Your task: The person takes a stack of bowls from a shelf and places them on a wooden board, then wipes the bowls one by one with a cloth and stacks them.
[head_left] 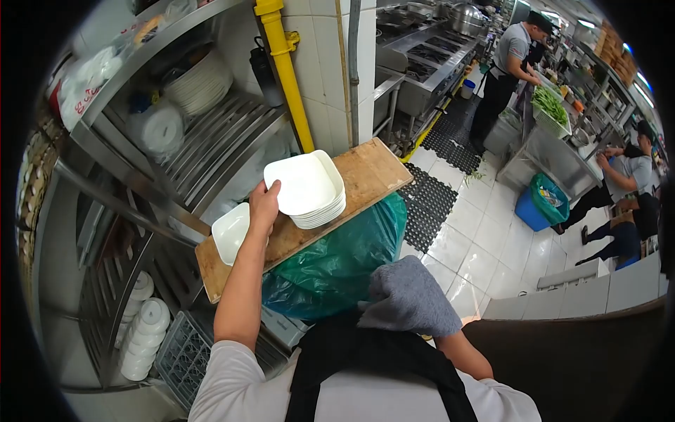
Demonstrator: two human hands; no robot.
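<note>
My left hand (264,205) grips the near left corner of a stack of white square bowls (306,184), thumb over the top rim and the other fingers out of sight. The stack rests on a worn wooden board (365,172). Left of my wrist, a separate white square bowl (230,235) sits on the same board, partly behind my forearm. A grey cloth (411,299) covers my right hand, which holds it in front of my body; the fingers are hidden beneath it.
A green plastic bag (344,253) hangs below the board. Metal shelves on the left carry stacked plates (200,84) and white bowls (149,330). A yellow pipe (288,77) rises behind the board. Two people work near a counter on the right, with a blue bin (532,211) nearby.
</note>
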